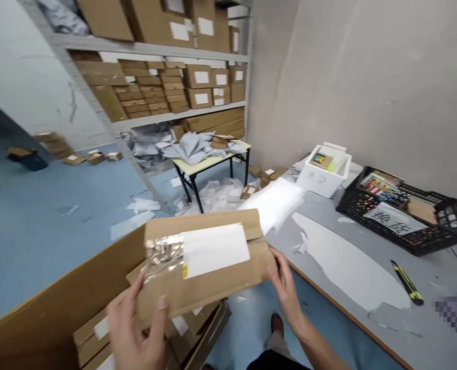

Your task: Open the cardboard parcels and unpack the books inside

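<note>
Both of my hands grip a flat brown cardboard mailer (201, 262) that carries a white label and a strip of clear tape with torn bits on it. My left hand (135, 329) holds its lower left edge, and my right hand (284, 293) pinches its right end. Below the mailer stands an open cardboard carton (58, 303) with more brown mailers packed inside. A sheet of white paper (274, 203) lies just beyond the mailer, on the grey worktable (347, 267).
On the worktable are a black plastic crate (405, 216) of printed packages, a white foam box (323, 172) and a yellow utility knife (407, 283). Metal shelves (154, 54) hold stacked cartons at the back. Beyond, a small table (208, 162) holds grey wrappers, with paper scraps on the blue floor (58, 226).
</note>
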`<state>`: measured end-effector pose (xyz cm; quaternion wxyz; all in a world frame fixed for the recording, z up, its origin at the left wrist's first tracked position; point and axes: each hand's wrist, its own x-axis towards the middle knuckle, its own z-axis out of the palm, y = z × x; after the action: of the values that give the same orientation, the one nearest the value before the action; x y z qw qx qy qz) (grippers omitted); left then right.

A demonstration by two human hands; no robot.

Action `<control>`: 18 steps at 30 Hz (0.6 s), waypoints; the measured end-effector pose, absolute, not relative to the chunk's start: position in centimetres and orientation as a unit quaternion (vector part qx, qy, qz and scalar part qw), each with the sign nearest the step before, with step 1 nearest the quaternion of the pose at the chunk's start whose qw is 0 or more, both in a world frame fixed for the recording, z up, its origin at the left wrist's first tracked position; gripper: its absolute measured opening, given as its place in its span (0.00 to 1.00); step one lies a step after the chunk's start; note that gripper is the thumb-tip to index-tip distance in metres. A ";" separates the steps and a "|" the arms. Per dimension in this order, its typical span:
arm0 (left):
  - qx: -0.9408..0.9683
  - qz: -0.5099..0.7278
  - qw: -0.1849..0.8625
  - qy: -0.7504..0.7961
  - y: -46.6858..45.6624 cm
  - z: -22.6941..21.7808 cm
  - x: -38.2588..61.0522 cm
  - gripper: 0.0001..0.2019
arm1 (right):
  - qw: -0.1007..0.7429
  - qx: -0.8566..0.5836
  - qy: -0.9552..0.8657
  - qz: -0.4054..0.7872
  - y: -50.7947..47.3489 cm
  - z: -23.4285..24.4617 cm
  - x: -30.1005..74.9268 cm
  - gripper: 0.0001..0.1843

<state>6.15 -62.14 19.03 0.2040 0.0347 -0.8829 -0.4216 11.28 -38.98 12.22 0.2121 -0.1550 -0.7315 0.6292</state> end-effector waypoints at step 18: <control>-0.151 -0.528 -0.205 -0.810 -14.3 -1.8 1.7 0.23 | 0.197 -0.402 -0.825 0.345 9.9 -1.1 12.5 0.29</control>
<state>1.68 -14.27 -1.80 -0.2049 -0.1507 -0.8102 -0.5281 12.50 9.86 -1.06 0.1967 -0.4020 -0.8251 0.3449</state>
